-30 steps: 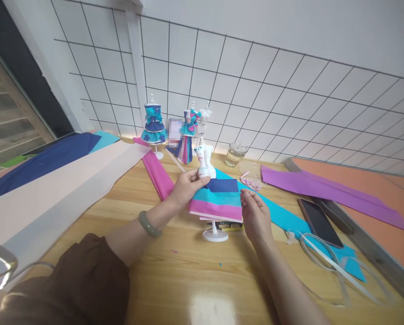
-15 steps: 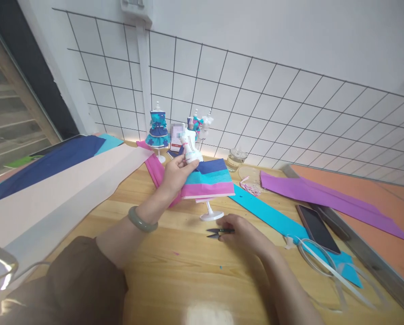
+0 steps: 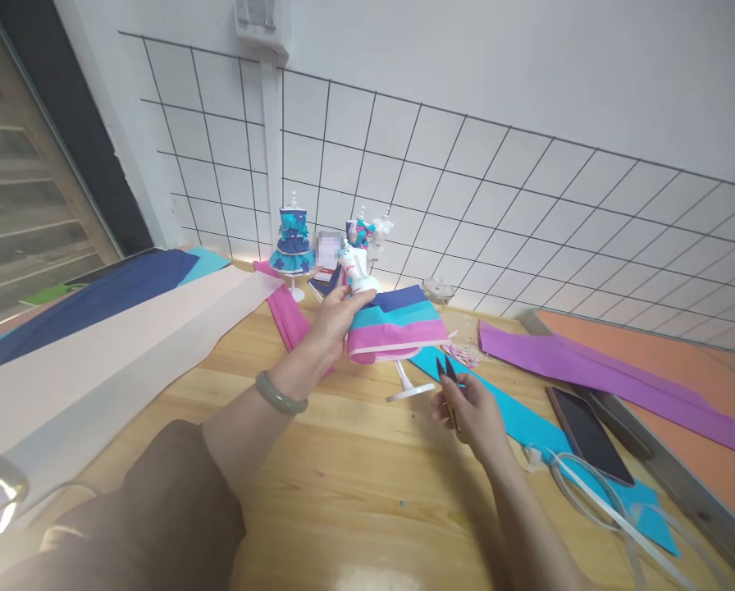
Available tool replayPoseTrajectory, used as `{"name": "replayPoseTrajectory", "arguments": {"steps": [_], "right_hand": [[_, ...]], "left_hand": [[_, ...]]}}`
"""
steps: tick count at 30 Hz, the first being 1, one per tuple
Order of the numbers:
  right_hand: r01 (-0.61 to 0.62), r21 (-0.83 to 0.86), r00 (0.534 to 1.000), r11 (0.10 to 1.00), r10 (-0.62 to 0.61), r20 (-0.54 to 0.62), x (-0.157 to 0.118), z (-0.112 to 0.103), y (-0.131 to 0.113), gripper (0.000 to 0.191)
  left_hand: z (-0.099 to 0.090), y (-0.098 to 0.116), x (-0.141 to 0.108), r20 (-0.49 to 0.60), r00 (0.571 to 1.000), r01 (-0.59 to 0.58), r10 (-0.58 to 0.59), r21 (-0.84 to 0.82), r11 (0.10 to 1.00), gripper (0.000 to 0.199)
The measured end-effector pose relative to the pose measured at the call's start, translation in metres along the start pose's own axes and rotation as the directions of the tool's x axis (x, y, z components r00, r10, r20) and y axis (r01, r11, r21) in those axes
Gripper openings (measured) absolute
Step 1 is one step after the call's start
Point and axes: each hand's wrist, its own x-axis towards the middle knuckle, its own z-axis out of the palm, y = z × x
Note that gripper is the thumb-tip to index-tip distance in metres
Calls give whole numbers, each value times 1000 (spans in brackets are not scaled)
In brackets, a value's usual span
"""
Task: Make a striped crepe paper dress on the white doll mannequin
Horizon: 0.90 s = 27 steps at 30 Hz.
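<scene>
**Snips sitting right under the hem corner, both hands busy**

So the left hand (image 3: pixel 334 318) is closed around the little white mannequin (image 3: pixel 358 275) at the waist, thumb on the top edge of the striped skirt (image 3: pixel 398 318). The right hand (image 3: pixel 475 410) is wrapped around a pair of snips (image 3: pixel 452 413), blades slightly apart.

Geometry-wise: the skirt is at about 11 o'clock from the right hand and 3 o'clock from the left. Its long axis runs nearly 9 to 3, while the mannequin leans 11 to 5, its round base (image 3: pixel 410 393) tipped too. Left hand's the nearer one, it's actually on the cloth. The snips point roughly 11:30, tips just below the hem's 4 o'clock corner. Can't tell if they're touching, tbh.
</scene>
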Motion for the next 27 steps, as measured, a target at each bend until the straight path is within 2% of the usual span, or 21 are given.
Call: {"name": "replayPoseTrajectory", "arguments": {"steps": [4,7,9,13,18,23,27], "right_hand": [[112,162,993,980,-107,-38,-19,2,-19,33],[157,249,988,956,-155,-25,-32,8,-25,36],[151,293,985,944,-168,34,-38,13,-23,45],[63,400,966,915,-156,205,-44,24,-17,52],[-29,392,919,920,-130,373,-47,34,-16,49],[-188,450,903,873,-27,430,-41,42,-10,46],[-306,506,888,806,51,457,-36,42,-6,42]], "left_hand": [[-1,-6,4,-71,992,-98,107,118,988,37],[-2,-9,5,-55,978,-189,199,151,970,40],[-2,-14,6,-23,967,-248,255,161,955,43],[-3,-30,10,13,940,-333,340,234,913,50],[-3,-40,12,26,912,-406,410,220,887,49],[-1,-37,10,8,896,-435,444,214,875,47],[-1,-38,10,17,905,-421,426,189,887,48]]}}
